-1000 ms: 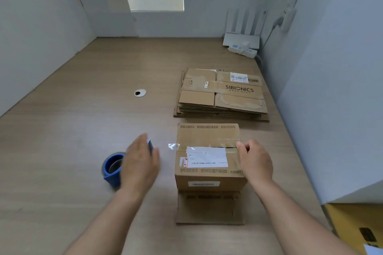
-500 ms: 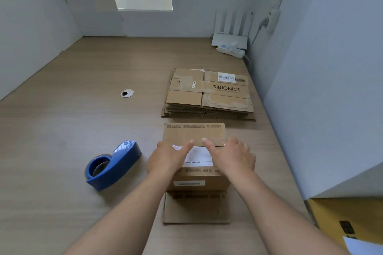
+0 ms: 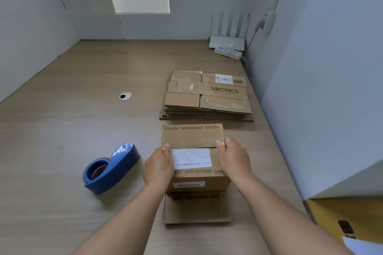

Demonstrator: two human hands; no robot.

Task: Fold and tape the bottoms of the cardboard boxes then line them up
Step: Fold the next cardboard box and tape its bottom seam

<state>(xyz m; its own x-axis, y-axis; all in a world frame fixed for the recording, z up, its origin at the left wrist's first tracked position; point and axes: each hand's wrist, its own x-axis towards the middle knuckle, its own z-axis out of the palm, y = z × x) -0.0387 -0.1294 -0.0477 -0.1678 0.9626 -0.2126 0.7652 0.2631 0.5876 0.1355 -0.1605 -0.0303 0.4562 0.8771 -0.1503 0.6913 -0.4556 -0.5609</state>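
Brown cardboard box [image 3: 192, 136] sits near-centre on the light wood desk [image 3: 72, 130], closed flaps facing up. The seam between the flaps runs left-right. A glossy clear tape strip [image 3: 192, 144] lies along the seam. A white rectangular shipping label [image 3: 191, 158] is on the near flap, just near of the seam. One loose brown flap [image 3: 196, 211] lies flat on the desk at the near side of the box.

Left hand [image 3: 158, 166] is at the left end of the seam: fingers curl over the left top edge, one fingertip on top by the tape. Right hand [image 3: 234, 159] mirrors it at the right end: thumb on top at the seam, fingers wrapped down the right side. Both hands grip the box. Can't tell how hard they press.

Blue plastic tape dispenser [image 3: 116, 168] lies on the desk left of the box, near the left hand but apart from it.

Stack of flattened brown cardboard boxes [image 3: 207, 97] lies just far of the box, top one printed SIBIONICS.

Round white cable grommet [image 3: 125, 96] is set in the desk, left of the stack. White router with upright antennas [image 3: 227, 41] and white power strip [image 3: 228, 52] are in the far right corner. Yellow carton [image 3: 342, 219] is at the near right edge.
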